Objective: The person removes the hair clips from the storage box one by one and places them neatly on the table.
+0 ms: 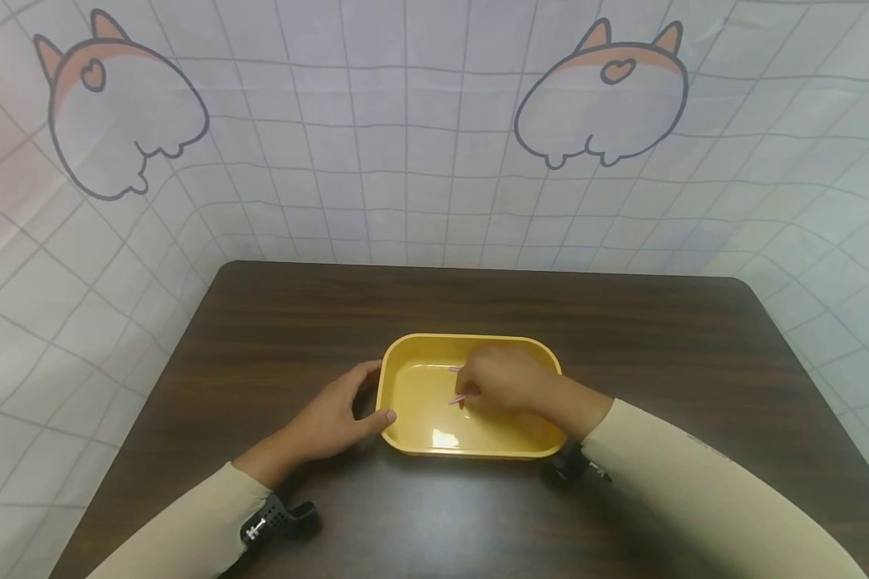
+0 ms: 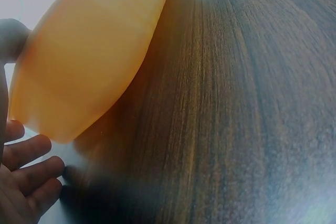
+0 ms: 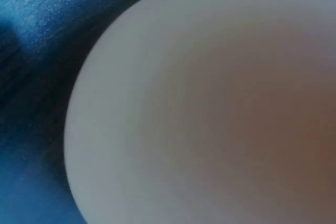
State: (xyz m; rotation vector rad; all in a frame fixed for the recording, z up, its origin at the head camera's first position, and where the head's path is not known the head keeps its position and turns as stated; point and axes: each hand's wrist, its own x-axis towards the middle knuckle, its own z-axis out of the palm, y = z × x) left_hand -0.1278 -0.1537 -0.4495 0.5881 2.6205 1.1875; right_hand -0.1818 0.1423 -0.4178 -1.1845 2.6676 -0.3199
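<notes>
A yellow rectangular tray (image 1: 413,402) with rounded corners sits on the dark table. My left hand (image 1: 329,418) holds its left end, thumb over the rim and fingers around the outside. In the left wrist view the tray's outer wall (image 2: 94,51) shows beside several fingers (image 2: 39,171). Inside the tray, toward the right, my right hand (image 1: 503,378) is curled and pinches a slim pink piece (image 1: 457,399), mostly hidden by the fingers. Another pink bit (image 1: 455,368) shows just behind the knuckles. A blurred pale curved surface (image 3: 115,119) fills most of the right wrist view.
The brown wood-grain table (image 1: 297,322) extends around the tray. White grid-patterned cloth (image 1: 405,161) with cartoon animal prints hangs behind and at both sides. Black wrist devices (image 1: 278,519) sit below both sleeves, the right one close to the tray's front right corner.
</notes>
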